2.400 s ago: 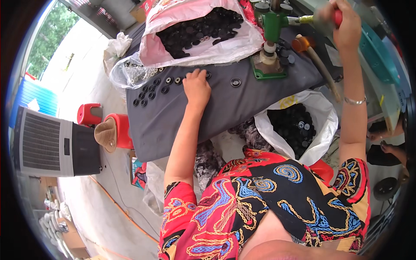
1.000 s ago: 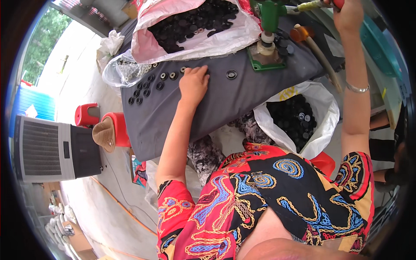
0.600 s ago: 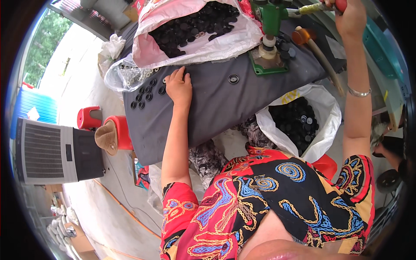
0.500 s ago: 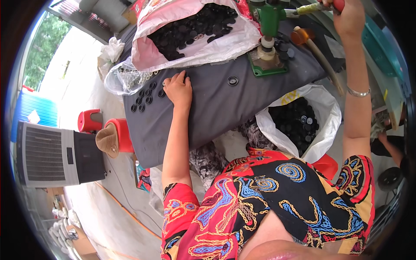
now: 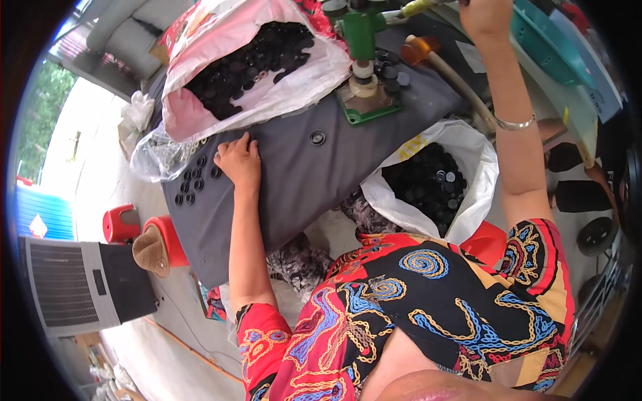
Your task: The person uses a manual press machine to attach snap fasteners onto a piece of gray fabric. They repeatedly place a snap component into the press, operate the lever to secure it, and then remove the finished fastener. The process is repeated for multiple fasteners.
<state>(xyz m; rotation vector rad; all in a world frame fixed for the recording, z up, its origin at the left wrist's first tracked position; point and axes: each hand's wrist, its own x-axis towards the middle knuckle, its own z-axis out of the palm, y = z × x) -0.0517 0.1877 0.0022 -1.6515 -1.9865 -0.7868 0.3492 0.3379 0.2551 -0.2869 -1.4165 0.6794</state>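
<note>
My left hand (image 5: 239, 160) rests on the dark grey cloth (image 5: 281, 194) with its fingers apart. Just left of its fingertips lies a black ring-shaped part (image 5: 216, 172), one beside a cluster of several similar black rings (image 5: 190, 184). At the upper right, my right hand (image 5: 487, 23) is closed around the lever handle (image 5: 428, 5) of a green hand press (image 5: 361, 40); the top edge cuts off part of the grip. A lone black ring with a lighter centre (image 5: 317, 138) lies on the cloth in front of the press base (image 5: 368, 110).
Behind my left hand, a large white-and-pink sack (image 5: 180, 120) holds black caps. A clear bag (image 5: 157, 157) sits beside it. A mallet (image 5: 461, 83) lies right of the press. Below the table edge stands a white sack (image 5: 478, 150) of black parts. Red stools (image 5: 175, 244) stand left.
The whole view has shifted, so the table and press appear farther left. My left hand stays by the rings and my right hand stays on the lever, its red knob now out of view.
</note>
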